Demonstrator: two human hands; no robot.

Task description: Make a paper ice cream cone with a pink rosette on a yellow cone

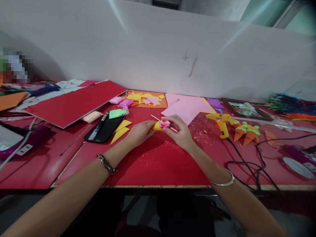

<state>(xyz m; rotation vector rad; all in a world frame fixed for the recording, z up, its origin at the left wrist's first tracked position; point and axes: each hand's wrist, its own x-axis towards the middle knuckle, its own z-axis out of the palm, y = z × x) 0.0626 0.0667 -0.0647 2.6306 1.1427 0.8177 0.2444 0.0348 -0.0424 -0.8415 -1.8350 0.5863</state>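
A small yellow paper cone (157, 126) with a pink clay lump (164, 123) at its wide end is pinched between both my hands over the red table (158, 161). My left hand (139, 132) grips the cone's narrow end, fingers curled. On the other side my right hand (179, 132) closes its fingertips on the pink lump. A thin wooden stick (155, 117) lies just behind the cone.
A yellow glue gun (221, 122) with a black cord (249, 164) and several orange paper carrots (245, 132) lie right. Pink paper (184, 107), yellow scraps (143, 98), clay blocks (118, 113), a black case with a pen (105, 129) and a red board (74, 103) lie behind and left.
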